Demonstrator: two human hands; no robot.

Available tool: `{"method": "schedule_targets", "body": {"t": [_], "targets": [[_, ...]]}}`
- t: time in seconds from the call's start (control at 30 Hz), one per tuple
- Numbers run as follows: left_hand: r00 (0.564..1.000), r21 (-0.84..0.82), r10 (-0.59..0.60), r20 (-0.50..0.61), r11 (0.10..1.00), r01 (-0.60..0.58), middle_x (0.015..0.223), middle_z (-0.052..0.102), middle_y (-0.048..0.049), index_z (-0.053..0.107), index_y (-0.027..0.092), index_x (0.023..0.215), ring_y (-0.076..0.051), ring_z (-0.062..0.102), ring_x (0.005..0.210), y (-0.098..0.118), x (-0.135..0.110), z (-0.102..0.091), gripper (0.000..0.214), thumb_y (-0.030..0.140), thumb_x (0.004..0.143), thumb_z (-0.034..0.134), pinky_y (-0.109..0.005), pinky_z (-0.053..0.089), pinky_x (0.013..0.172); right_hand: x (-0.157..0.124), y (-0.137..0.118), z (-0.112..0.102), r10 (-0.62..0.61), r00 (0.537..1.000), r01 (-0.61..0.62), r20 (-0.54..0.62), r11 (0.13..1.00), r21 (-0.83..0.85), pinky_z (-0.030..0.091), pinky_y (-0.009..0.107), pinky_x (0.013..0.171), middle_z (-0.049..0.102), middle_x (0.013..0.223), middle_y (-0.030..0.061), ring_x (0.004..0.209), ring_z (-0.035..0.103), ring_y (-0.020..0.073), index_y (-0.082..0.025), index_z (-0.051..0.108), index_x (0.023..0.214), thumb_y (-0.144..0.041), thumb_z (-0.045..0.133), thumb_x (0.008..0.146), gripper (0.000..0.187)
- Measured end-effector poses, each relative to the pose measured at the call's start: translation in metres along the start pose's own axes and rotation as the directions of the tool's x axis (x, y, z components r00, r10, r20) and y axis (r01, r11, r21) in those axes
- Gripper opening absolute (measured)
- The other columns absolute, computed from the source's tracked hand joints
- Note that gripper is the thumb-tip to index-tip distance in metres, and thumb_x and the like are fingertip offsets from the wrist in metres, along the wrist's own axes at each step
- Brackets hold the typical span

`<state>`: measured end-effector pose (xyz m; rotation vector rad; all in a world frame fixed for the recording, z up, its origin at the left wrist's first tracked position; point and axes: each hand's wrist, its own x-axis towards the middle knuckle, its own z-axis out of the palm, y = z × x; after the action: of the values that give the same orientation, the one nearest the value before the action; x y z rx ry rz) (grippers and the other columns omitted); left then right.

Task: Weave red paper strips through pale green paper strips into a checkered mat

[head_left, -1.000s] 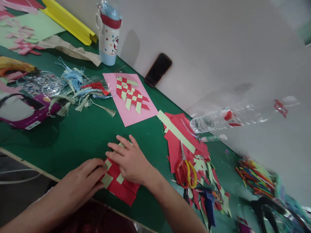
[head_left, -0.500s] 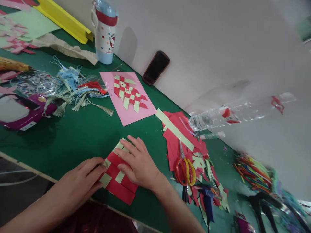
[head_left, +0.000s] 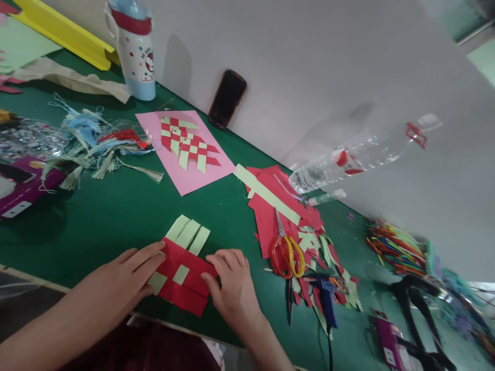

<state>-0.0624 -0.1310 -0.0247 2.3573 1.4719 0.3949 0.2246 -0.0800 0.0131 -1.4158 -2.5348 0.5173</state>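
Observation:
Red and pale green paper strips form a paper weave [head_left: 174, 296] near the table's front edge. Three pale green strip ends [head_left: 188, 233] stick out from its far side. Over the weave's left edge lies my left hand [head_left: 126, 278], fingers together and slightly bent, holding it against the table. At the right edge, my right hand [head_left: 234, 283] pinches the end of a red paper strip [head_left: 193, 259] between thumb and fingers. Farther back, a finished woven fish shape [head_left: 187, 144] rests on a pink sheet [head_left: 180, 180].
To the right, scissors [head_left: 284, 252] lie on red paper and scraps [head_left: 266, 216]. A blue glue gun [head_left: 328, 304] is beside them. Along the wall stand a cup [head_left: 137, 56], a phone [head_left: 227, 98] and a plastic bottle [head_left: 344, 159]. Tassels [head_left: 93, 139] lie at the left.
My right hand has moved off the top of the weave to its right edge and closed on a red strip. The pale green ends are now uncovered. The view has shifted right.

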Motion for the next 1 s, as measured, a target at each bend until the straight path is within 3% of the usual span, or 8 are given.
{"method": "schedule_targets", "body": {"t": [0.2,0.37,0.6,0.8,1.0], "targets": [[0.997,-0.011,-0.033,0.071,0.999,0.034,0.129,0.074,-0.0106,0.073,0.024,0.120,-0.034,0.071,0.118,0.009,0.022,-0.006,0.039,0.018,0.099,0.040,-0.047,0.058,0.094,0.004,-0.006,0.000,0.086,0.996,-0.086,0.027,0.996,0.012,0.050,0.045,0.088,0.072,0.111,0.0081,0.106,0.062,0.0299,-0.023,0.070,0.107,-0.017,0.076,0.094,0.015],[0.982,-0.222,-0.147,0.121,0.960,0.171,0.109,0.069,-0.0091,0.066,0.023,0.109,-0.024,0.070,0.093,0.013,0.051,-0.011,0.029,0.025,0.102,0.038,-0.036,0.054,0.080,0.006,-0.013,-0.002,0.119,0.991,-0.120,0.053,0.993,0.007,0.049,0.044,0.087,0.071,0.111,0.0071,0.105,0.060,0.0295,-0.022,0.068,0.105,-0.015,0.076,0.093,0.016],[0.976,-0.264,-0.181,0.118,0.942,0.207,0.103,0.061,-0.0056,0.058,0.021,0.121,-0.021,0.064,0.078,0.004,0.058,-0.003,0.031,0.026,0.095,0.044,-0.032,0.049,0.070,0.009,-0.020,-0.002,0.138,0.987,-0.137,0.081,0.990,-0.014,0.047,0.039,0.082,0.070,0.103,0.0060,0.095,0.060,0.0266,-0.022,0.066,0.094,-0.010,0.071,0.093,0.013],[0.977,-0.307,-0.174,0.119,0.930,0.203,0.109,0.061,-0.0059,0.058,0.023,0.132,-0.019,0.062,0.074,0.002,0.058,-0.001,0.044,0.026,0.090,0.047,-0.030,0.048,0.069,0.011,-0.023,-0.001,0.167,0.981,-0.170,0.103,0.985,0.022,0.045,0.037,0.079,0.074,0.104,0.0057,0.092,0.063,0.0258,-0.020,0.066,0.112,-0.006,0.067,0.091,0.025],[0.977,-0.353,-0.167,0.132,0.913,0.204,0.111,0.064,-0.0060,0.066,0.027,0.125,-0.020,0.066,0.082,0.004,0.060,-0.001,0.042,0.026,0.085,0.055,-0.031,0.050,0.073,0.023,-0.024,-0.021,0.191,0.971,-0.207,0.141,0.972,0.109,0.044,0.034,0.078,0.072,0.093,0.0046,0.087,0.065,0.0225,-0.020,0.067,0.090,-0.009,0.062,0.093,0.013]]}}
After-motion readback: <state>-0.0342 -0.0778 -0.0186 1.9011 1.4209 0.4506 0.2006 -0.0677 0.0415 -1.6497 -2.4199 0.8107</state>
